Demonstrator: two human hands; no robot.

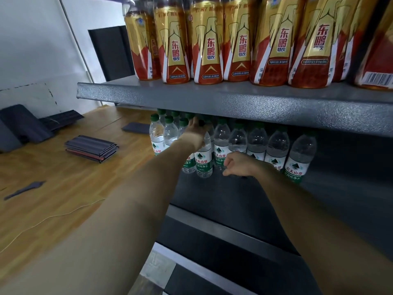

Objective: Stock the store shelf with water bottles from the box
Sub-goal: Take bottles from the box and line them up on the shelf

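Water bottles (204,154) stand upright on the lower shelf (212,194); my left hand (196,129), nearer, has fingers clamped at one's green cap, right hand (238,163) curled low beside labels, grip unclear.

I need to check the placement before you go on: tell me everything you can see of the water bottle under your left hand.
The water bottle is clear plastic with a green and white label and stands upright at the front of the dark lower shelf, beside other bottles like it. The left hand covers its top from above, so the cap is hidden. It looks full, and its base rests on the shelf. The right hand is close by on its right, apart from it.
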